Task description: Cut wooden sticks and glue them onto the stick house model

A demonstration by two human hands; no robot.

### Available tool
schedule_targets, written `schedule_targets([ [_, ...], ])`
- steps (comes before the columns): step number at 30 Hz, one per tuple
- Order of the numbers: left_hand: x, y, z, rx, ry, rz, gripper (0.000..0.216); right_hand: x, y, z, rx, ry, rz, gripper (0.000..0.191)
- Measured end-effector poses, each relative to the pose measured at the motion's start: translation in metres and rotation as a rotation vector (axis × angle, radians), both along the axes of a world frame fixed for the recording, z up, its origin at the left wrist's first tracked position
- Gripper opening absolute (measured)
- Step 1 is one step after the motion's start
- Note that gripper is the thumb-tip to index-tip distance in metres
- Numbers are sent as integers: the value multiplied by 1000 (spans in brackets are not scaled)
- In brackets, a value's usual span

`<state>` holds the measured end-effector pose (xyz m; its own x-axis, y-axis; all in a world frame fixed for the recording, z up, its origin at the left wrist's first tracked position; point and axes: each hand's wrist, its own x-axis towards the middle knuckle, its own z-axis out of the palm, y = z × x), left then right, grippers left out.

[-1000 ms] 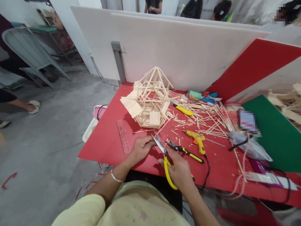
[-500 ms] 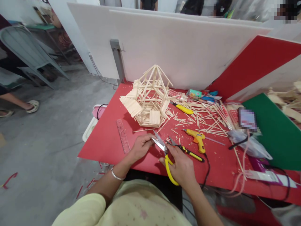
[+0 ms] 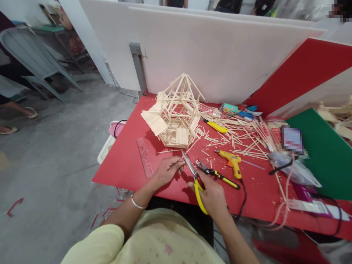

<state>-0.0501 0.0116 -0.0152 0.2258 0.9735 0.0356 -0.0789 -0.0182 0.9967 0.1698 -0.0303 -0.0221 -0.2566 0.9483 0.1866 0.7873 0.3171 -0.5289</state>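
My right hand grips yellow-handled scissors, their blades together and pointing away from me. Left of the blades, my left hand is closed in a pinch; a tiny pale bit shows at its fingertips, too small to name. Just beyond both hands stands a lantern-like frame of thin wooden sticks, with slatted panels on its left and front. A pair of black-and-yellow pliers or cutters lies beside my right hand. To the left, a clear ruler rests on the red tabletop.
A yellow glue gun, its cord running off the front edge, lies right of the cutters. Behind it are a yellow utility knife and scattered sticks. A plastic bag sits farther right. White boards stand along the back.
The scissor blades, spread apart before, have come together. My left fingers have separated from the blades, and the left hand has turned slightly.
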Motion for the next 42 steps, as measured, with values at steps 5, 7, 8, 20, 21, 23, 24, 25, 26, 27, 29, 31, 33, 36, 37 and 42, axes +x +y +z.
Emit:
schedule_targets([
  [5, -1, 1, 3, -10, -102, 95, 29, 4, 0, 6, -32, 47, -78, 47],
  [7, -2, 4, 2, -3, -127, 182, 26, 2, -3, 8, -32, 79, -83, 46],
  [8, -3, 6, 2, -7, -145, 234, 26, 1, -5, 8, -35, 89, -84, 45],
  [20, -2, 3, 8, -361, -483, 214, 35, -15, -11, 11, -37, 50, -31, 48],
  [21, -2, 2, 6, -342, -463, 180, 34, -16, -11, 10, -41, 42, -28, 48],
  [23, -1, 1, 2, -289, -404, 118, 33, -17, -10, 8, -54, 16, -23, 50],
  [24, -1, 0, 1, -260, -369, 93, 33, -17, -10, 7, -58, 3, -19, 51],
  [25, -1, -1, 0, -233, -333, 77, 32, -17, -10, 6, -60, -7, -16, 52],
  [26, -1, -2, 0, -212, -298, 69, 33, -16, -9, 6, -62, -11, -15, 53],
  [27, -2, -3, -1, -198, -265, 68, 34, -15, -9, 6, -62, -10, -19, 53],
  [29, -3, -5, -1, -185, -205, 77, 37, -13, -8, 7, -64, -6, -33, 52],
  [31, -4, -6, -2, -177, -158, 91, 39, -11, -7, 11, -68, -13, -37, 50],
  [33, -4, -6, -1, -153, -120, 88, 37, -11, -7, 14, -59, -25, -26, 48],
  [36, -5, -5, 3, -85, -89, 58, 32, -11, -7, 18, -40, -37, -10, 47],
  [37, -5, -5, 4, -63, -86, 48, 30, -12, -7, 19, -36, -45, -7, 47],
  [42, -7, -4, 5, -12, -81, 29, 27, -14, -9, 19, -34, -89, 12, 47],
])
